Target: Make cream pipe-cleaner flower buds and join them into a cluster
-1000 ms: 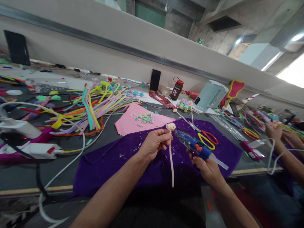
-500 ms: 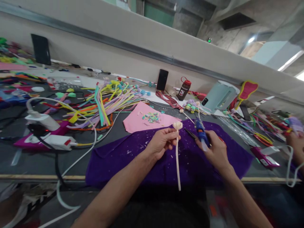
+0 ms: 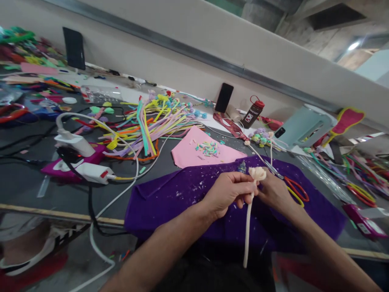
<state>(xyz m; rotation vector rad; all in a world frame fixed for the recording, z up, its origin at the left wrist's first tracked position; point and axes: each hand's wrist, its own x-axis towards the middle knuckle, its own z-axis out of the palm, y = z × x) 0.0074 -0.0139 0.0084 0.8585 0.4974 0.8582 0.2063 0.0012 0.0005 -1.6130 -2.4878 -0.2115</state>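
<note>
Head view, and the left hand (image 3: 228, 195) is nearest, thumb and fingers pinched round the cream stem (image 3: 248, 231), its long axis hanging nearly upright, foot leaning left; the cream bloom (image 3: 257, 173) sits just above that pinch, rightward; close beyond, the right hand (image 3: 275, 194) hides its fingertips, no telling what they grip.

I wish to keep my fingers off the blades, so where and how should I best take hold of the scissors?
Probably by the red and yellow handles, coming from the near right: the scissors lie on the purple cloth with their handles toward the person and the blades pointing away to the left.
</note>
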